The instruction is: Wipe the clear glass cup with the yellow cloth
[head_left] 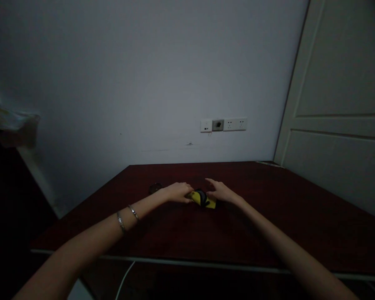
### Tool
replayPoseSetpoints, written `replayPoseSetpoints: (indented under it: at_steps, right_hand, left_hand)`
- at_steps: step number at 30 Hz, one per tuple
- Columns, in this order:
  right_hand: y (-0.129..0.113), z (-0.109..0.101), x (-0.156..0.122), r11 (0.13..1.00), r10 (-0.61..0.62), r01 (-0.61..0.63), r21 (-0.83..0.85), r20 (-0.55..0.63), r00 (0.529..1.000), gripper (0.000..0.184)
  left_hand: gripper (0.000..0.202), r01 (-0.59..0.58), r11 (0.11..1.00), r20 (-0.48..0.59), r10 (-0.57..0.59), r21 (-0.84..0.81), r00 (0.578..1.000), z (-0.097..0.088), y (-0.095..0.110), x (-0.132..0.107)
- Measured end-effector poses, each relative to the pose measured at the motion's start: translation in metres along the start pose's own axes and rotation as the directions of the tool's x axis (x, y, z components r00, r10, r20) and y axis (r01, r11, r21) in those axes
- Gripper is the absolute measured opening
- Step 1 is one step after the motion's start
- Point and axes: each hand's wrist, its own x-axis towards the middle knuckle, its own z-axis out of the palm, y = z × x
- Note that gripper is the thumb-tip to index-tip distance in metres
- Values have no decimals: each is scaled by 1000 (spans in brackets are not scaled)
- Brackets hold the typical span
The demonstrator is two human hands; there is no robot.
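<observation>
A small yellow and black object (203, 199) lies on the dark red table (268, 216), toward the far middle. My left hand (178, 192) rests on its left side with fingers curled against it. My right hand (220, 191) touches its right side, fingers partly stretched over it. Two thin bracelets (126, 216) circle my left forearm. The dim light hides what the object is and how firmly each hand grips it.
A small dark round thing (155, 188) sits on the table left of my left hand. A wall socket strip (223, 124) is on the white wall behind. A pale door (340, 108) stands at the right. A white cable (125, 279) hangs below the table's front edge.
</observation>
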Motion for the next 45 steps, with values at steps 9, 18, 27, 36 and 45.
replayPoseSetpoints:
  at_steps: [9,18,27,36,45]
  right_hand:
    - [10,9,-33,1000,11,-11,0,26,1000,68]
    - [18,11,-35,999,7,-8,50,2,1000,71]
    - [24,18,-19,985,162,-161,63,0,987,82]
    - [-15,23,22,916,150,-82,392,-147,978,68]
    - [-86,95,38,878,-39,50,477,-34,999,68]
  left_hand:
    - [25,-80,973,15,79,217,997,32,30,22]
    - [17,-20,989,-85,33,149,996,45,23,30]
    - [21,239,862,-389,-428,-446,816,40,-11,31]
    - [43,192,355,-138,-723,-915,677,-42,-83,-26]
    - [33,736,124,543,-596,-666,591,-61,-141,-150]
